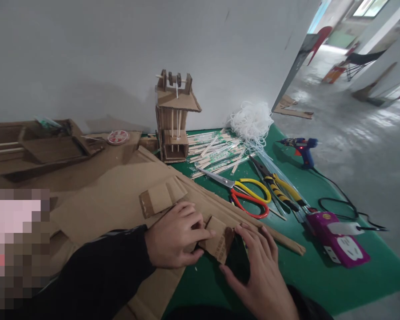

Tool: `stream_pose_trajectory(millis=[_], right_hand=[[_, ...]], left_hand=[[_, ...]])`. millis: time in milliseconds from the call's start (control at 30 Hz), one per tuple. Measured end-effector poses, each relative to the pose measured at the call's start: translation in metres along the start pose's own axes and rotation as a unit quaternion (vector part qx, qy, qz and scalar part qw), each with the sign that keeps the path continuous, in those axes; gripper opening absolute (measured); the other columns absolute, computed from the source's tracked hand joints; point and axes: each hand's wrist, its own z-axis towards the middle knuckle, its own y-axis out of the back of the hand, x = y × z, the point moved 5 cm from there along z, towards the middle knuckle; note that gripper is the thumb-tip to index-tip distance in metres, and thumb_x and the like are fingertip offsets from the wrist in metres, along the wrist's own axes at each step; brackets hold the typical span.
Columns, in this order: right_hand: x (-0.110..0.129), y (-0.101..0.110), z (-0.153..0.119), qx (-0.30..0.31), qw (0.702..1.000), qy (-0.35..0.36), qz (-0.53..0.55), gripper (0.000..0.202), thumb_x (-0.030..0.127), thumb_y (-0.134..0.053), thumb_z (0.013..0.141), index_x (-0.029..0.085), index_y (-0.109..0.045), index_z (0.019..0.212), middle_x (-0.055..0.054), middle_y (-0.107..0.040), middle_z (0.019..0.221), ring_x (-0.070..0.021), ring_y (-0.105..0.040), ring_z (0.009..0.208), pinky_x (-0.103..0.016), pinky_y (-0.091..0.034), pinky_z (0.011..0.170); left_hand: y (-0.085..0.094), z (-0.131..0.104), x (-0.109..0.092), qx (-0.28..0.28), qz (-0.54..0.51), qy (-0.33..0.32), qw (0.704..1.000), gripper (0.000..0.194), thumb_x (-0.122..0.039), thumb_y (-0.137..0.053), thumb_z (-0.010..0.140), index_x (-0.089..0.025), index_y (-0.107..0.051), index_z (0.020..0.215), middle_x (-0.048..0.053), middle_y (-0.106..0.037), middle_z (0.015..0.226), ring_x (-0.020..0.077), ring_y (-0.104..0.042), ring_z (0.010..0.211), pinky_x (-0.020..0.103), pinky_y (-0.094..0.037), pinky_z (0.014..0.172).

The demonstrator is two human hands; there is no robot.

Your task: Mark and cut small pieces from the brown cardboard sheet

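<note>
A small cardboard piece (218,238) with printed marks along one edge is between my hands, tilted near the front of the table. My left hand (176,235) grips its left side, thumb below and index finger across its face. At its right edge, the thumb and fingertips of my right hand (258,262) hold it in a wide grip. Another small cardboard piece, folded or layered (162,198), lies on the large cardboard sheet (96,186) just beyond my left hand. Scissors (250,195) with yellow and red handles rest beyond my right hand.
A cardboard tower (175,118) stands against the wall. Wrapped chopsticks (213,149), white cord (251,122) and pliers (276,182) lie on the green table. A blue glue gun (303,149) and purple power strip (338,240) are at right. A cardboard box (50,142) sits left.
</note>
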Motion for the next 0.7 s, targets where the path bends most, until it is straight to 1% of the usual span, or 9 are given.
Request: stream_pose_trajectory(millis=[167,333,500,700], right_hand=[[0.0003,-0.0002,0.0006,-0.002,1.000,0.000,0.002,0.066,0.041,-0.066,0.086,0.011,-0.040,0.138,-0.015,-0.057,0.129,-0.0298,-0.046,0.128,-0.052,-0.021,0.116],[0.0001,-0.0008,0.0011,-0.003,1.000,-0.002,0.002,0.065,0.041,-0.066,0.085,0.012,-0.040,0.137,-0.014,-0.058,0.128,-0.0306,-0.047,0.127,-0.053,-0.023,0.115],[0.0003,0.0000,0.0004,0.000,1.000,-0.003,0.008,0.066,0.041,-0.067,0.085,0.012,-0.040,0.137,-0.014,-0.058,0.128,-0.0303,-0.047,0.127,-0.052,-0.022,0.115],[0.0004,0.0002,0.0006,-0.002,1.000,-0.004,0.007,0.066,0.042,-0.066,0.086,0.013,-0.038,0.139,-0.015,-0.058,0.129,-0.0308,-0.047,0.127,-0.053,-0.022,0.115]], left_hand=[[-0.0022,0.0001,-0.0016,0.000,0.003,0.005,1.000,0.034,-0.023,-0.062,0.081,-0.024,-0.064,0.114,0.003,-0.058,0.089,0.0201,-0.051,0.086,0.045,-0.034,0.100],[-0.0024,0.0001,-0.0021,-0.002,0.003,0.009,1.000,0.033,-0.023,-0.062,0.081,-0.024,-0.064,0.113,0.003,-0.059,0.089,0.0204,-0.051,0.087,0.045,-0.034,0.100],[-0.0003,0.0011,-0.0033,-0.004,0.007,0.004,1.000,0.031,-0.021,-0.059,0.082,-0.023,-0.064,0.112,0.004,-0.060,0.092,0.0202,-0.052,0.087,0.045,-0.035,0.099],[-0.0001,0.0020,-0.0034,0.000,0.015,0.001,1.000,0.031,-0.021,-0.061,0.081,-0.023,-0.064,0.112,0.004,-0.060,0.094,0.0205,-0.053,0.088,0.045,-0.036,0.100]])
